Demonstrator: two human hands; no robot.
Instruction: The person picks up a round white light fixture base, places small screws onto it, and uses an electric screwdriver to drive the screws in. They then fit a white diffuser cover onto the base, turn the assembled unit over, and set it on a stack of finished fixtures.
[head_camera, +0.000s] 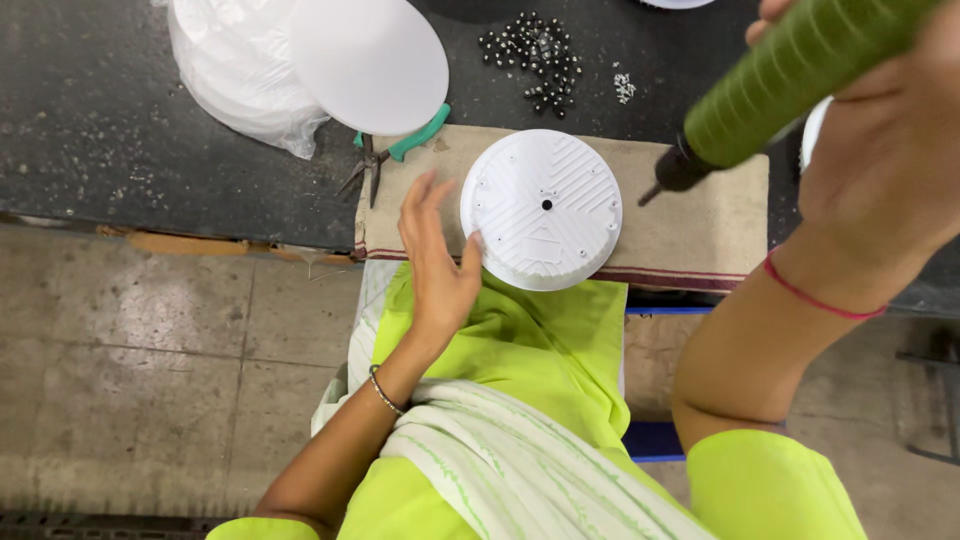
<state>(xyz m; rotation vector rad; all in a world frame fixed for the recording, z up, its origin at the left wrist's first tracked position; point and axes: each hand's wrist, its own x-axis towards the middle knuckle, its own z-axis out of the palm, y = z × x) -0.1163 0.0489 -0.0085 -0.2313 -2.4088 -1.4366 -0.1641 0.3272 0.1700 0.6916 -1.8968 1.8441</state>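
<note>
The right hand (880, 150) is wrapped around the ribbed green handle of a power screwdriver (790, 75), fingers closed on it. The tool slants down from the upper right, and its dark tip hangs in the air just right of a round white plastic housing (541, 208), not touching it.

The left hand (437, 262) is open, fingers spread and loosely curved. Its thumb tip rests against the lower left rim of the housing; the other fingers hold nothing. A thin metal bangle circles the left wrist and a red thread circles the right wrist.

The housing lies flat, back side up, with moulded ridges, a small dark hole at its centre and several screw points around the edge. It sits on a beige cloth pad (700, 225) with a dark red stripe along its near edge, and overhangs that edge slightly towards the person's lap.

The pad lies at the front of a dark, speckled workbench (100, 120). At the pad's upper left corner lie pliers (395, 150) with teal handles. Behind them, a clear plastic bag holding white discs (240, 75) has one plain white disc (370, 60) leaning on top. A heap of small dark screws (535, 55) lies behind the housing, with a smaller cluster of pale ones just to its right. No labels can be made out on any of these.
</note>
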